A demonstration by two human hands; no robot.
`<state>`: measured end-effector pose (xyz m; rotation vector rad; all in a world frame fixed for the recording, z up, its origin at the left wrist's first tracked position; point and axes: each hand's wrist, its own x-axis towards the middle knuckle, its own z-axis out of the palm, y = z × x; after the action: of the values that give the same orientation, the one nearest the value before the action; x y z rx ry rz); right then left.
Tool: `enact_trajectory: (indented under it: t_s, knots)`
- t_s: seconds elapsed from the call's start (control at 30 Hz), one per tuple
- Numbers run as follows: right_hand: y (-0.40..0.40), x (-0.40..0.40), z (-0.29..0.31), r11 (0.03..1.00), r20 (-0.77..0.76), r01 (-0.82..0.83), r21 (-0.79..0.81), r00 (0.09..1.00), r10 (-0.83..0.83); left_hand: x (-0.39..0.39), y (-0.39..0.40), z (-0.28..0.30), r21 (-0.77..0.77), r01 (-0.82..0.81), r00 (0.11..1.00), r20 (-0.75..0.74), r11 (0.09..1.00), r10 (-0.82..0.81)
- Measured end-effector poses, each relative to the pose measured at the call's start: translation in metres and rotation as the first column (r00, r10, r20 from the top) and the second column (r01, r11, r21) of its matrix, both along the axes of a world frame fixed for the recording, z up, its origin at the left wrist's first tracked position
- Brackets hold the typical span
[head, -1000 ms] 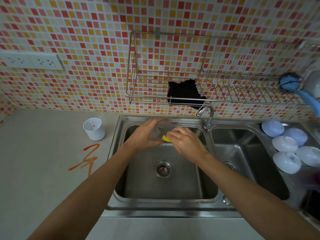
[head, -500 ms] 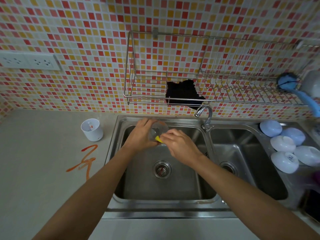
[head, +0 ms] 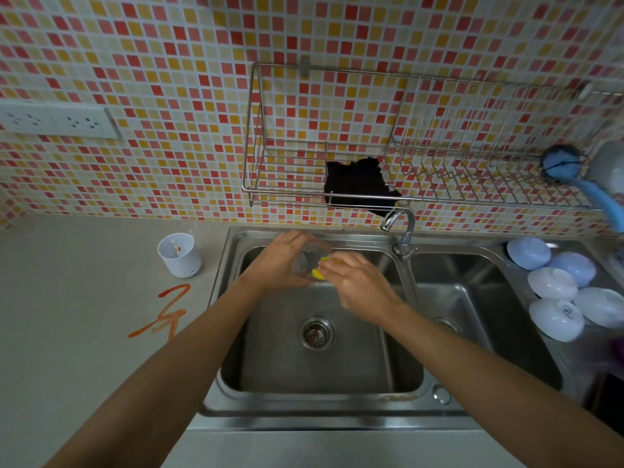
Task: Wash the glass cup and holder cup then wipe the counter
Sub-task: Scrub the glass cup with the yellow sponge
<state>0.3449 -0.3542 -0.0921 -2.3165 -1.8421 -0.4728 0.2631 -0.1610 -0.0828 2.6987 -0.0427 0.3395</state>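
Currently left hand (head: 282, 261) grips glass (head: 309, 261) over sink (head: 320, 359), lying sideways, mouth toward 3 o'clock; right hand (head: 359, 285) pinches yellow sponge (head: 319, 270) at the mouth. Holder cup (head: 179, 255) stands on bench (head: 77, 332) at 9 o'clock, nearer left hand, stain (head: 165, 314) beside it.

Dim, even room light, soft glare on sink (head: 398, 418) rim toward six o'clock, wide-angle bowing at edges, right hand (head: 363, 289) slightly motion-blurred

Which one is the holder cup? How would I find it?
Start at the steel double sink and look to the counter on its left. The holder cup stands upright there near the tiled wall, just above an orange smear. It is white and opaque, unlike the clear glass cup held over the sink.
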Motion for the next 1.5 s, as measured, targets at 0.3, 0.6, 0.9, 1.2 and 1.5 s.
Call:
enact_trajectory:
  t_s: [0.3, 0.6, 0.9, 1.2, 1.5]
  knots:
    - [-0.008, 0.020, 0.009, 0.996, 0.089, -0.040, -0.076, 0.995, 0.047, 0.003, -0.006, -0.004, -0.029, 0.023, 0.992, -0.120, 0.999, -0.027]
    - [-0.017, 0.017, -0.009, 0.996, 0.170, -0.072, 0.050, 0.983, 0.062, 0.004, -0.009, -0.009, -0.137, 0.069, 0.992, -0.097, 0.988, -0.083]
    - [-0.005, 0.006, -0.009, 0.977, 0.204, 0.011, 0.215, 0.977, -0.056, 0.004, -0.017, -0.020, -0.265, -0.084, 0.996, -0.007, 0.961, 0.085]
    - [0.006, -0.006, -0.010, 0.965, 0.067, 0.037, 0.259, 0.996, -0.056, 0.002, -0.007, -0.019, -0.235, -0.154, 0.979, 0.097, 0.960, 0.181]
    - [0.001, 0.018, 0.009, 0.999, 0.156, -0.039, -0.031, 0.987, 0.043, 0.003, 0.001, -0.006, 0.020, -0.058, 0.998, 0.003, 0.998, 0.058]
